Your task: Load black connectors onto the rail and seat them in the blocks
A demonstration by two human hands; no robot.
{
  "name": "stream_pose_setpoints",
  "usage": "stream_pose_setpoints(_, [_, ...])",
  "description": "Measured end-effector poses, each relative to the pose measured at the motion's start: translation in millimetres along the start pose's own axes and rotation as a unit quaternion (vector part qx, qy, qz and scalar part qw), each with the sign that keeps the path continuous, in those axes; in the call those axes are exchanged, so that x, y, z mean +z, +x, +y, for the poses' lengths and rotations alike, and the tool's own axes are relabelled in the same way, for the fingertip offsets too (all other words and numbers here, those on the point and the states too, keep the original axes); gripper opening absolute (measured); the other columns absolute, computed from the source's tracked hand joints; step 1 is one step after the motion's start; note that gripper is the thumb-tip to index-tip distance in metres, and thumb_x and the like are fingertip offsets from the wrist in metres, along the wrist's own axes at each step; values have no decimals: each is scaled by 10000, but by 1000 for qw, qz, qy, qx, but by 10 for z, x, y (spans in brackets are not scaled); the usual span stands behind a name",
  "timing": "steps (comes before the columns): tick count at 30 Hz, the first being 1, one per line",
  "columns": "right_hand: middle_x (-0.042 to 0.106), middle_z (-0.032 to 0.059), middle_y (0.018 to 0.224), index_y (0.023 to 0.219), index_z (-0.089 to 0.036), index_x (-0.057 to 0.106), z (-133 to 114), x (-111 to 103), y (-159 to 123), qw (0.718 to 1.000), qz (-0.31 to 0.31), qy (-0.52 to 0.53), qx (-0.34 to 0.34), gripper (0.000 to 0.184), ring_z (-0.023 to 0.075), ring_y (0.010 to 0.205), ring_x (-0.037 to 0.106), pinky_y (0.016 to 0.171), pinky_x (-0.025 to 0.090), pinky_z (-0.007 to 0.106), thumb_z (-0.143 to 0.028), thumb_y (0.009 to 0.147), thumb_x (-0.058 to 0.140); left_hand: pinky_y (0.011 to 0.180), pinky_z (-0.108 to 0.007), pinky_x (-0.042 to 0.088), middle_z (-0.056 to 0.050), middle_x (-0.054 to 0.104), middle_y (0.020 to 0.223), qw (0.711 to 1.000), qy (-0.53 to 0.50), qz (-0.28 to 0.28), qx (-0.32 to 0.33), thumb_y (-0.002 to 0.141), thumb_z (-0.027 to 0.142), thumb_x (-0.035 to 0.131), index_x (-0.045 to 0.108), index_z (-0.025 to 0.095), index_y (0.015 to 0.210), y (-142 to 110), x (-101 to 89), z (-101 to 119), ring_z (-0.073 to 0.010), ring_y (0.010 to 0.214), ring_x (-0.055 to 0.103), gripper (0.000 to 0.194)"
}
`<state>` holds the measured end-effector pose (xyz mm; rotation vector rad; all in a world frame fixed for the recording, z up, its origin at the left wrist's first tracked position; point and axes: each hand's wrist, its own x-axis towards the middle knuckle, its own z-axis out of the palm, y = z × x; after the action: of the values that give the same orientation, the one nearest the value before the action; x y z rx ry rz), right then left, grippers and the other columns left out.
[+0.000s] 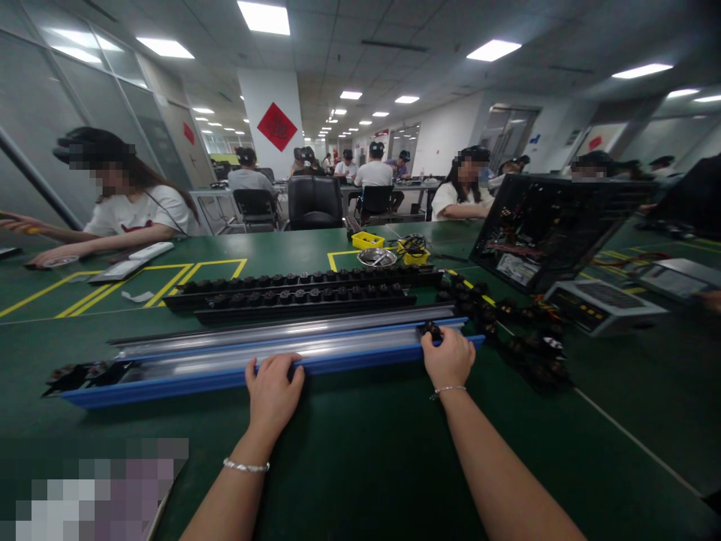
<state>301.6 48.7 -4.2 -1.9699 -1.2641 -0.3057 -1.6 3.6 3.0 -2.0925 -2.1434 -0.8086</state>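
A long blue channel rail (169, 385) with a shiny metallic-looking inside lies across the green table in front of me. My left hand (275, 387) grips its near edge around the middle, fingers curled over the rim. At the rail's right end my right hand (451, 357) is closed on a small black roller-like part (431, 329), held at the channel; the fingers partly hide it. Several black parts (93, 373) sit at the rail's left end. Just behind lies a similar black rail (180, 336), and beyond it two black strips (304, 297) carry rows of round black pieces.
Loose black parts (535, 353) are heaped right of the rail. Farther right stand an open computer case (563, 225) and a power supply box (605, 306). A metal bowl (377, 258) and yellow tray (367, 240) lie behind. A person (135, 203) works at the left.
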Motion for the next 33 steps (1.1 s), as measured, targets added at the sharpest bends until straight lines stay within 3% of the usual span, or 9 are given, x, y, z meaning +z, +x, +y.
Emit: stream_pose_setpoints(33, [636, 135, 899, 869, -135, 635, 188, 45, 94, 998, 59, 10, 4, 282, 263, 916, 511, 835, 354, 388, -330, 730, 486, 1039, -489, 144, -29, 678, 986, 1000, -1, 0, -1, 807, 318, 429, 618, 251, 945, 4, 17, -8, -226, 1038, 542, 244])
